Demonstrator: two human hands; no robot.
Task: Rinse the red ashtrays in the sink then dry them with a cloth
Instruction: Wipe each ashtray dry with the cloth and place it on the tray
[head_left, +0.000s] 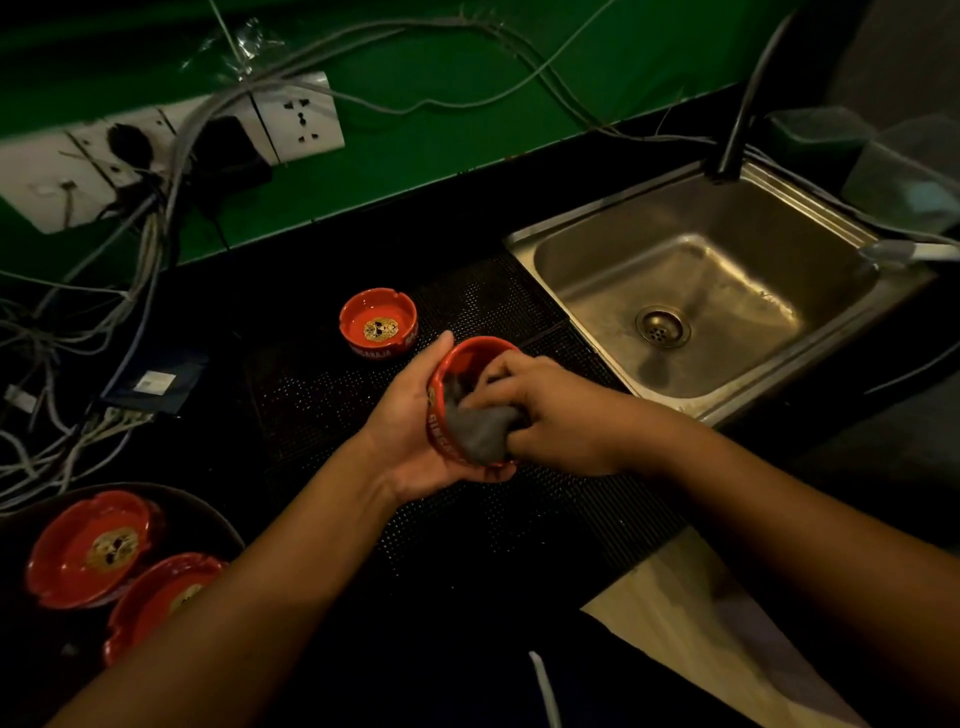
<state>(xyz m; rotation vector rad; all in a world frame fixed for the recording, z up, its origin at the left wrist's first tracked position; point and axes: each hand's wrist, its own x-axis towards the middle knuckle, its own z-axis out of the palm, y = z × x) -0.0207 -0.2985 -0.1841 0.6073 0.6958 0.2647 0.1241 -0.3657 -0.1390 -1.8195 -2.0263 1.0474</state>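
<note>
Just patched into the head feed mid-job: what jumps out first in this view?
At centre, the left hand cups a tilted red ashtray while the right hand presses a grey cloth into it, over the black perforated mat. Another ashtray sits upright behind, two more rest on a dark tray at lower left, and the steel sink lies to the right.

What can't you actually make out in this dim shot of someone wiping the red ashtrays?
All from the head view:
- Inside of the held ashtray: covered by the grey cloth and the right hand.
- Left hand fingers: hidden behind that ashtray.
- Faucet: top cut off by the upper edge.
- Lettering on the ashtray on the mat: too small and dim to read.
- Two ashtrays on the dark tray: the nearer is partly hidden by the left forearm.
</note>
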